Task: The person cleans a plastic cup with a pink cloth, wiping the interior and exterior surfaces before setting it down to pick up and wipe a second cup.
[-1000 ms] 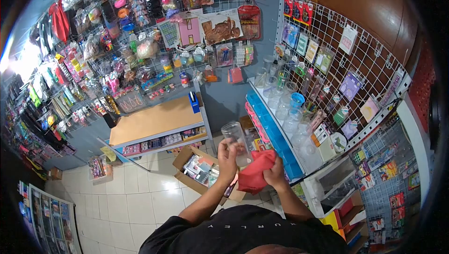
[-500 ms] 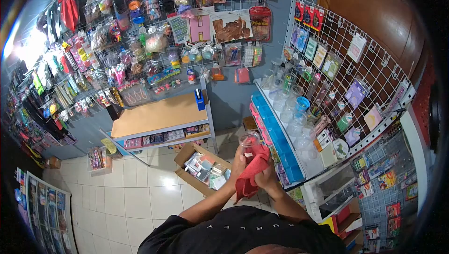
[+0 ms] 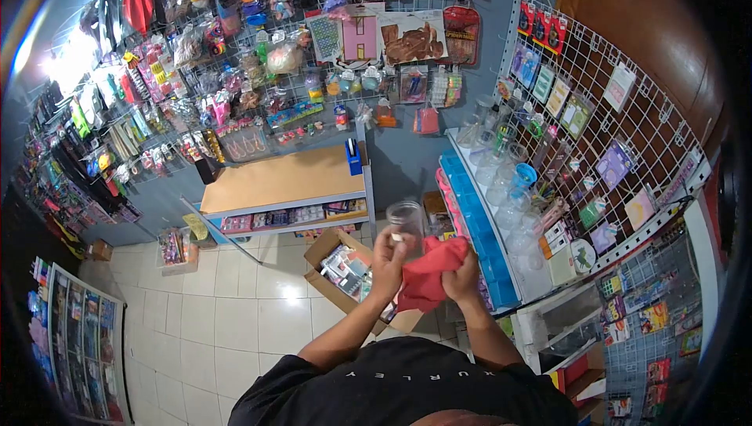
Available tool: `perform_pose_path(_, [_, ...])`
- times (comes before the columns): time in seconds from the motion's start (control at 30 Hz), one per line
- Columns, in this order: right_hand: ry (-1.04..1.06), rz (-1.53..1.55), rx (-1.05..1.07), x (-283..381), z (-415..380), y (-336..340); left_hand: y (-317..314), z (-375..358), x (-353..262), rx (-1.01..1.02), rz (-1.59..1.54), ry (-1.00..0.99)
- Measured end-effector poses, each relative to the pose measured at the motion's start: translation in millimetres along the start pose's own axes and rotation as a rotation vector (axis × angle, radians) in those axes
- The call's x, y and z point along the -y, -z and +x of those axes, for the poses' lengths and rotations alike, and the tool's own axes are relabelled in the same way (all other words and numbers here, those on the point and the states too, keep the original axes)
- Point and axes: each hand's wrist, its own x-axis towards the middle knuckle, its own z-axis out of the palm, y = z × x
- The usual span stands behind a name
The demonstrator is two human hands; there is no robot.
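My left hand (image 3: 388, 260) is wrapped round the lower side of a clear plastic jar (image 3: 405, 214), which is tilted with its round rim pointing away from me. A small whitish patch, perhaps a label, shows by my fingertips. My right hand (image 3: 462, 275) is closed on a red cloth (image 3: 427, 275). Bunched between both hands, the cloth hangs down beside the jar and hides part of its lower end. Below and left of the jar, an open cardboard box (image 3: 317, 247) on the floor holds several packaged items.
To the right, a white shelf (image 3: 521, 289) carries several clear jars (image 3: 501, 210) above blue bins (image 3: 478, 230). A wooden-topped table (image 3: 282, 179) with a blue tape dispenser (image 3: 353, 158) stands ahead. Packaged goods hang on the wall and on a white wire grid (image 3: 603, 112).
Red cloth that showed in and against the jar now lies outside it, more spread out between my hands. The jar looks clear inside now. My view has turned slightly left.
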Motion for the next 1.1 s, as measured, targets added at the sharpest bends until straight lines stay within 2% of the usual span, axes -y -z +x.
perform_pose_path(0.07, [0.089,0.174,-0.085,-5.8,5.7,5.8,14.5,10.0,3.5,-0.064,0.008,-0.038])
perform_pose_path(0.1, [-0.005,0.249,-0.061,-37.3,-1.5,11.8,21.2,14.1,3.9,-0.070,0.134,-0.054])
perform_pose_path(0.2, [0.000,0.424,0.061,-25.4,4.3,-2.9,29.2,19.8,0.1,-0.053,-0.013,-0.039])
perform_pose_path(0.23, [0.000,0.481,0.099,-18.8,6.5,-10.5,23.6,17.9,-6.1,-0.022,0.037,-0.003])
perform_pose_path(0.33, [-0.002,0.651,0.219,-6.7,8.9,-24.1,1.8,5.4,0.4,0.088,0.291,-0.059])
perform_pose_path(0.37, [0.120,0.381,0.196,-17.0,-4.7,-25.4,-9.0,-4.5,-3.4,0.127,0.392,-0.106])
perform_pose_path(0.4, [0.234,0.111,0.145,-18.2,-14.9,-26.6,-15.1,-4.4,-6.5,0.163,0.286,-0.182])
perform_pose_path(0.5, [0.153,0.034,0.103,-16.3,-18.7,-25.9,-12.1,-0.4,-0.4,0.162,0.151,-0.113])
perform_pose_path(0.57, [0.167,-0.015,0.030,-10.4,-14.9,-27.5,-14.5,-1.9,0.0,0.117,0.195,-0.152])
perform_pose_path(0.67, [0.113,-0.074,0.038,-2.2,-6.2,-19.6,-11.3,-8.0,0.0,0.076,0.279,-0.084])
perform_pose_path(0.7, [0.075,-0.036,0.018,0.5,-5.7,-18.7,-8.5,-6.4,-1.2,0.073,0.450,-0.235])
perform_pose_path(0.8, [0.057,-0.135,-0.018,8.2,-1.6,-12.5,-19.6,-13.4,1.8,-0.089,-0.002,-0.024])
perform_pose_path(0.9, [0.048,-0.233,-0.052,9.8,-1.1,-8.7,-10.4,-6.4,5.4,-0.089,0.092,0.006])
perform_pose_path(1.0, [0.058,-0.195,0.014,19.0,-0.8,-9.7,-20.5,-8.8,-1.8,-0.106,-0.047,0.090])
perform_pose_path(1.1, [0.044,-0.170,0.022,18.6,-5.4,-14.0,-27.8,-17.1,-10.4,-0.085,0.086,0.031])
